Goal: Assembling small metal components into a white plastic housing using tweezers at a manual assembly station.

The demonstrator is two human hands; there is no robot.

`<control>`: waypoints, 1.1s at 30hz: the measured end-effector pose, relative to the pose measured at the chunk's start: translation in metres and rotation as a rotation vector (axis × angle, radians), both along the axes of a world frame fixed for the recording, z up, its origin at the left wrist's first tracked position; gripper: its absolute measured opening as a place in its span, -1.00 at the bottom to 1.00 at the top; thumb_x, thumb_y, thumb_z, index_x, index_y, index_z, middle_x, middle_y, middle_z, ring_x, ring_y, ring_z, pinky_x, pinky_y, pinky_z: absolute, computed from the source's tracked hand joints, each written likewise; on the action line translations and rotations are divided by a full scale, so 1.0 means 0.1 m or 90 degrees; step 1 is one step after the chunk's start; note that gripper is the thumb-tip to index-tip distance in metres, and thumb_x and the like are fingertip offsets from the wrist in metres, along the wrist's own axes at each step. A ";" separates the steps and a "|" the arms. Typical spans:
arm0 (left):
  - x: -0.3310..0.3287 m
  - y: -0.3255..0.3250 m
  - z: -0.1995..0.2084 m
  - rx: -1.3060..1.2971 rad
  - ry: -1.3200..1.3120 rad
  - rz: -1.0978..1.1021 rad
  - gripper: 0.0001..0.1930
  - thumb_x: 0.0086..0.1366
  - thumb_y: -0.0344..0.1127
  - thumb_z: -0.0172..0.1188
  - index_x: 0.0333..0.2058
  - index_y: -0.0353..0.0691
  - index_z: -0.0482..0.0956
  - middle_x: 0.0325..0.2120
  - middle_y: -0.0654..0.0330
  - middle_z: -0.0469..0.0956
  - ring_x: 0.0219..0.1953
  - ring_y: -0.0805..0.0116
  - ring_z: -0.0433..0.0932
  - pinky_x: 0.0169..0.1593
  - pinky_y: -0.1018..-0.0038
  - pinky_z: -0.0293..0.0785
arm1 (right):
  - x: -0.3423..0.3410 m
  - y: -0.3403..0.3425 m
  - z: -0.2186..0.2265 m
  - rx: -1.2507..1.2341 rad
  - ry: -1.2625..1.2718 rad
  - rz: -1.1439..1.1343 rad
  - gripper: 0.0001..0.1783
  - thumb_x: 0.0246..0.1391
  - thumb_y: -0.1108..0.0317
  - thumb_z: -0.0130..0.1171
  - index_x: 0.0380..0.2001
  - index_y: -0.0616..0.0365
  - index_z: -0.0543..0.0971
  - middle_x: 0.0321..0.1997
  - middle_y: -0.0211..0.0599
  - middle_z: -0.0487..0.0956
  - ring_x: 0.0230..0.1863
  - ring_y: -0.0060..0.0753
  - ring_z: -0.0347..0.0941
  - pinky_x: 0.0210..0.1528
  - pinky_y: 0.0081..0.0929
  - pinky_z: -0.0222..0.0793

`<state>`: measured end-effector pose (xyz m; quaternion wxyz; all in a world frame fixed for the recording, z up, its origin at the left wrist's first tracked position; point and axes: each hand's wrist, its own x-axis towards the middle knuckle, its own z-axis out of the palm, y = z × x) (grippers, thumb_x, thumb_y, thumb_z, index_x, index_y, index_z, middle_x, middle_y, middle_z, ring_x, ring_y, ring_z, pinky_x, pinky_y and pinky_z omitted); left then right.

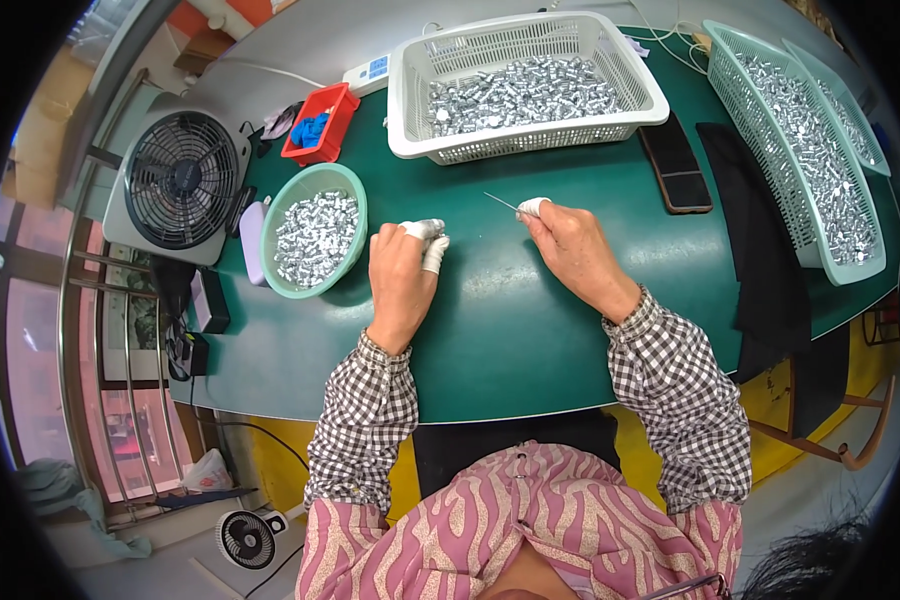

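Note:
My right hand [578, 248], with white tape on a finger, pinches a thin metal needle [501, 202] that points up and to the left. My left hand [400, 280] is closed above the table, its taped thumb and finger brought together. Something small and greyish shows at those fingertips, too small to make out. To the left of that hand stands a round light-green bowl [363, 217] heaped with small silver metal cylinders [315, 238]. The two hands are apart, with green tabletop [500, 340] between them.
A white basket [410, 130] of similar parts stands at the back, beside a phone [676, 165]. Pale green baskets [838, 270] with more parts line the right. A red bin [344, 103], a box fan [184, 180] and black cloth [760, 230] lie around the table's sides.

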<state>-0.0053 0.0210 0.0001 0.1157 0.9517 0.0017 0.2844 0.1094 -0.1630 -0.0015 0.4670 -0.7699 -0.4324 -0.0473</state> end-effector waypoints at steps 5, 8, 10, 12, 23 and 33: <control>-0.01 -0.03 -0.01 -0.061 -0.051 0.066 -0.82 -0.03 -0.46 0.23 -0.40 -0.26 0.47 -0.52 0.20 0.48 -0.44 0.22 0.36 -0.37 0.38 0.24 | 0.00 0.00 -0.04 -0.005 0.003 -0.006 -0.88 0.06 0.47 0.04 -0.43 0.36 0.45 -0.58 -0.05 0.47 -0.60 -0.11 0.41 -0.58 -0.35 0.26; -0.06 0.01 -0.13 -0.007 0.046 0.080 -0.84 -0.01 -0.46 0.22 -0.41 -0.27 0.47 -0.53 0.18 0.47 -0.46 0.22 0.36 -0.37 0.37 0.25 | 0.00 0.03 -0.01 0.001 0.001 -0.011 -0.88 0.05 0.48 0.04 -0.40 0.36 0.46 -0.59 -0.06 0.48 -0.60 -0.14 0.42 -0.57 -0.37 0.27; -0.04 -0.04 -0.08 0.017 0.094 0.085 -0.85 0.00 -0.46 0.21 -0.41 -0.28 0.46 -0.53 0.17 0.47 -0.46 0.22 0.36 -0.37 0.37 0.25 | 0.00 0.02 -0.04 -0.001 -0.001 -0.012 -0.88 0.05 0.48 0.04 -0.40 0.36 0.46 -0.59 -0.06 0.48 -0.61 -0.14 0.41 -0.57 -0.38 0.28; -0.03 -0.09 0.00 -0.020 -0.005 0.050 -0.84 0.01 -0.45 0.22 -0.39 -0.27 0.48 -0.54 0.12 0.46 -0.49 0.18 0.36 -0.39 0.35 0.28 | 0.01 0.01 -0.06 -0.002 -0.003 -0.014 -0.88 0.05 0.48 0.04 -0.41 0.36 0.46 -0.59 -0.05 0.47 -0.62 -0.14 0.40 -0.57 -0.39 0.28; -0.04 -0.08 0.03 -0.696 0.083 -0.026 -0.85 0.20 -0.37 0.09 -0.27 -0.28 0.45 -0.52 0.27 0.42 -0.50 0.42 0.34 -0.41 0.49 0.29 | 0.05 -0.02 0.09 0.126 0.372 0.128 -0.71 0.12 0.48 -0.07 -0.08 0.25 0.44 -0.33 -0.18 0.53 -0.55 -0.48 0.43 -0.57 -0.60 0.33; -0.06 0.03 -0.07 -1.374 0.117 -0.222 -0.73 0.26 -0.22 0.01 -0.16 -0.27 0.40 -0.49 0.31 0.39 -0.49 0.48 0.32 -0.44 0.56 0.27 | -0.05 -0.02 0.20 0.339 0.912 0.324 -0.67 0.16 0.38 -0.09 -0.05 0.34 0.38 -0.11 -0.02 0.48 -0.35 -0.50 0.49 -0.46 -0.66 0.47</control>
